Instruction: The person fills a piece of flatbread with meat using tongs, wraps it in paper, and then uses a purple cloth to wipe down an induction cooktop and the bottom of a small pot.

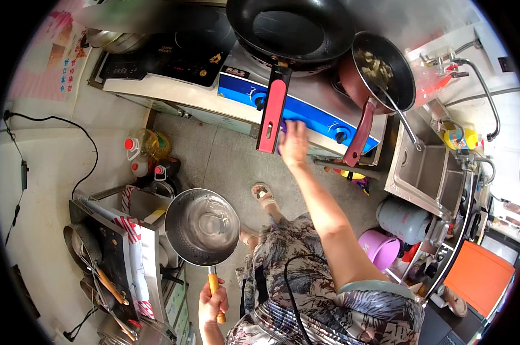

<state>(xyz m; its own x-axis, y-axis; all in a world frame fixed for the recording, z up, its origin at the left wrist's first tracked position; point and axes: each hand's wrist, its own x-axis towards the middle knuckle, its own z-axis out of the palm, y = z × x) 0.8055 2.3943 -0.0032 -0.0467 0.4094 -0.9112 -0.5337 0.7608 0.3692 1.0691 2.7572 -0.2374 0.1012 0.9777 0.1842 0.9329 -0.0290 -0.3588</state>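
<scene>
My left hand (213, 300) grips the yellowish wooden handle (214, 282) of a metal saucepan (203, 226), held over the floor with its open top facing up. Some thin pale streaks show inside it, perhaps scraps or reflections. My right hand (295, 144) is at the front of the gas stove (311, 116), right of a red and black wok handle (274, 112). A bit of purple, seemingly a cloth (281, 126), shows in its grasp, mostly hidden by the slightly blurred fingers. A black wok (292, 30) sits on the left burner.
A maroon pot (350, 84) with food and a metal utensil (404, 120) stands on the right burner, its handle jutting forward. Right are a steel sink (421, 168), gas cylinder (402, 222) and purple bucket (378, 248). Oil bottles (150, 146) and hanging pans (81, 248) are left.
</scene>
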